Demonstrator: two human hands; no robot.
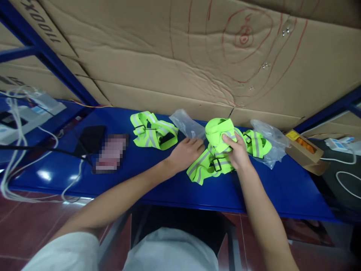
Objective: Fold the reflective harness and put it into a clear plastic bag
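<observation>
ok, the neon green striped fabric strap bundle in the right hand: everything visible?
The neon green fabric strap bundle has grey stripes and a black rectangular buckle. Its top is loosely coiled; below, bands spread over the glossy blue tabletop. The bare right hand grips it, thumb on top. The bare left hand is close by; contact is unclear.

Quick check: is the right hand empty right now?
No, the right hand grips a bunched neon-yellow reflective strap, its thumb lying across the material.
</observation>
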